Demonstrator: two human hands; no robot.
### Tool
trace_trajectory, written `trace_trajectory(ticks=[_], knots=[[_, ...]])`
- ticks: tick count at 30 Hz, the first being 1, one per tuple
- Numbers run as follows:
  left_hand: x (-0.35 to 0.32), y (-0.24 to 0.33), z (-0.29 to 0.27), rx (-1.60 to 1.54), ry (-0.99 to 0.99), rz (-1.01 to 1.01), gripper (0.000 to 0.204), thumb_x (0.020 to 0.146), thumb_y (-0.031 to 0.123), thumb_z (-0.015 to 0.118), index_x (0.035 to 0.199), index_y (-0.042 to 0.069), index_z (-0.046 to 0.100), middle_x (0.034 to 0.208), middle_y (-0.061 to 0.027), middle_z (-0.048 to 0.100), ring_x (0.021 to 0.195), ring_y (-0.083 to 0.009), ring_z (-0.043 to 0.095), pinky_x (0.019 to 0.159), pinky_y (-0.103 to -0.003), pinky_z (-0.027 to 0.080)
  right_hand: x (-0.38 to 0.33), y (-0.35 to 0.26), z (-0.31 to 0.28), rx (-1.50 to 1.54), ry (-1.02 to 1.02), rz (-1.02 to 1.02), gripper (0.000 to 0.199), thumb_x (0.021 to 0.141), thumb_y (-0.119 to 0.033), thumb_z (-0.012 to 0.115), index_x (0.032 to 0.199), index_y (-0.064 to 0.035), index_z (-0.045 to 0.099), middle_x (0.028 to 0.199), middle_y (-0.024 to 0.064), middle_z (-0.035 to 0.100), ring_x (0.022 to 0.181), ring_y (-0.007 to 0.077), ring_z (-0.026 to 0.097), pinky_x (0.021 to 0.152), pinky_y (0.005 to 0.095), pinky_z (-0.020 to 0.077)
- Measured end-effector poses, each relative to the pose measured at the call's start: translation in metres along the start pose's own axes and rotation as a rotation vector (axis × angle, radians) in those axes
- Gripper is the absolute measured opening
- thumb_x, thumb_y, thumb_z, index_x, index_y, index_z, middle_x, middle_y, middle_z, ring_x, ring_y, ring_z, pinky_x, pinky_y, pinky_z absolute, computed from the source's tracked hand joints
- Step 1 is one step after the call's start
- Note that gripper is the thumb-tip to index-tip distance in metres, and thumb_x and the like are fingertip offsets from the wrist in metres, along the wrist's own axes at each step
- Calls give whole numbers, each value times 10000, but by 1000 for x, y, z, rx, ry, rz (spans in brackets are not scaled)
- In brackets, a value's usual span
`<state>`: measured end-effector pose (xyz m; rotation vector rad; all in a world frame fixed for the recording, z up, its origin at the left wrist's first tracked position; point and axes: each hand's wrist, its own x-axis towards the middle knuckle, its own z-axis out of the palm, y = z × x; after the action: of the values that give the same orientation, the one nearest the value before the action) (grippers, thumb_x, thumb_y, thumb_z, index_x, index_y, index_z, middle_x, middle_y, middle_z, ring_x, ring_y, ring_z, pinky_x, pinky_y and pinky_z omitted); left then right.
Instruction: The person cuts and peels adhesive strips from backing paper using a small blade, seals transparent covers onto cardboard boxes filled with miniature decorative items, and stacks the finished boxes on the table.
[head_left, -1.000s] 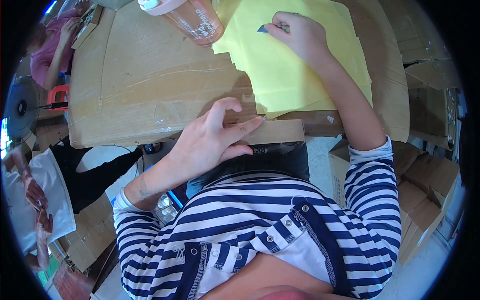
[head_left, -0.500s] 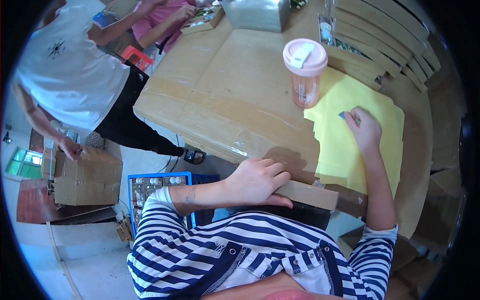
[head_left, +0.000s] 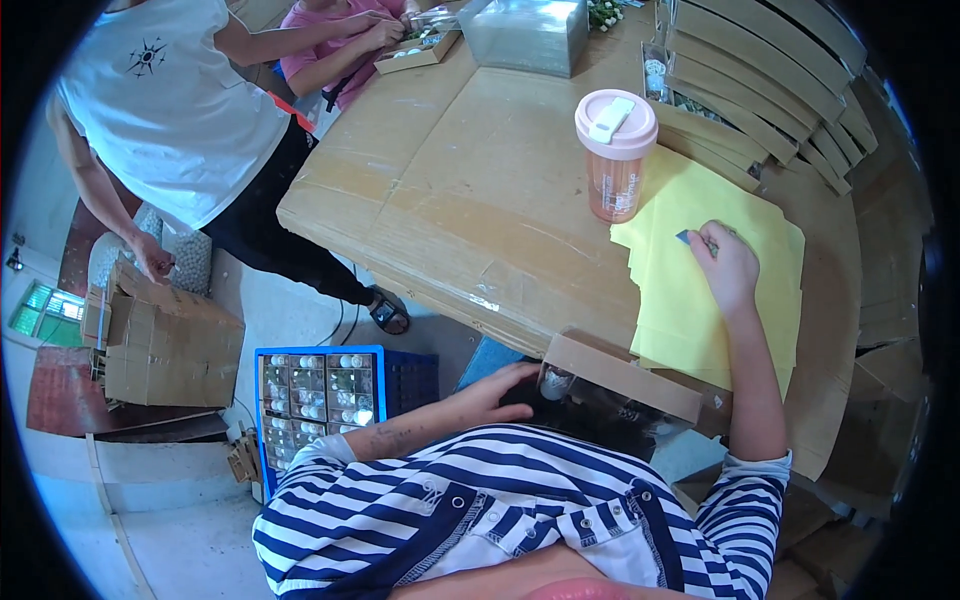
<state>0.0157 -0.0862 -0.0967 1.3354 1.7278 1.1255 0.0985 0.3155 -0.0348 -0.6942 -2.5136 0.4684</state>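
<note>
A shallow cardboard box (head_left: pixel 622 375) with a clear front leans tilted at the table's near edge, close to my body. Pale round items show dimly through its clear side. My left hand (head_left: pixel 492 398) is at the box's left end, fingers stretched out and thumb apart; whether it touches the box I cannot tell. Over the stacked yellow sheets (head_left: pixel 690 310) on the right, my right hand (head_left: pixel 728 262) is closed on a small blue-grey pointed piece (head_left: pixel 684 237), mostly hidden by the fingers. A pink-lidded tumbler (head_left: pixel 615 165) stands upright at the sheets' far left corner.
Flat cardboard boxes (head_left: pixel 760 70) are stacked at the far right, and a clear plastic bin (head_left: pixel 525 35) stands at the back. A blue crate (head_left: pixel 405 385) of packed boxes sits left of me. A person in white (head_left: pixel 170 120) stands left; another in pink (head_left: pixel 345 50) works beyond.
My left hand has moved off the box's top toward its left end and nearer my body. The box has tilted, showing its clear side. My right hand stays on the yellow sheets.
</note>
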Motion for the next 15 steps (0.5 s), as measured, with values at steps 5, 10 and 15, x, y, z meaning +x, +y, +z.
trace_trajectory(ticks=[5, 10, 15], knots=[[28, 3, 8, 97, -94, -29, 592, 893, 205, 741, 1379, 26, 456, 1239, -205, 565, 1179, -354, 565, 1010, -403, 463, -1, -2, -2, -1, -2, 3, 248, 896, -325, 695, 826, -98, 624, 732, 77, 638, 667, 288, 621, 622, 395, 471], [39, 40, -7, 234, -94, 246, 576, 837, 194, 779, 1304, 29, 486, 1235, -200, 562, 1166, -385, 570, 961, -423, 507, -3, 3, 0, 11, -8, 10, 259, 900, -338, 689, 828, -96, 628, 744, 78, 649, 675, 287, 629, 622, 399, 474], [70, 100, -52, 564, 63, 602, 536, 818, 266, 746, 1261, 8, 590, 1137, -161, 600, 975, -312, 636, 809, -410, 558, -4, 11, -5, -30, -25, 48, 289, 906, -375, 676, 833, -99, 630, 760, 89, 660, 698, 301, 644, 634, 420, 477]])
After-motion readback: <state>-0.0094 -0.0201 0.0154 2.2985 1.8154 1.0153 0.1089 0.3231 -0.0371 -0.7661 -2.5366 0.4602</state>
